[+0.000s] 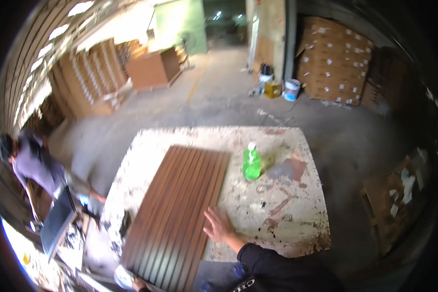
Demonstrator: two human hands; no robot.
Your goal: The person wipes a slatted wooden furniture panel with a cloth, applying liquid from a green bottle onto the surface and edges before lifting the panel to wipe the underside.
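Note:
A dark brown slatted wooden panel (177, 204) lies lengthwise on a paint-stained white table (282, 233), its near end reaching past the table's front edge. My right hand (220, 226) is open beside the panel's right edge, fingers spread and fingertips touching that edge. Low in the view, my left hand (139, 284) shows only in part at the panel's near left corner. Its fingers seem closed around a white round object (124, 276), whose kind I cannot make out. A bottle of green liquid (251, 163) with a white cap stands right of the panel.
A crumpled cloth (120, 228) lies at the table's left edge. Left of it a person (39, 163) bends beside a dark chair-like piece (58, 224). Cardboard stacks (333, 61), a brown box (153, 73) and buckets (291, 89) stand farther back. Flattened cardboard (392, 204) lies at right.

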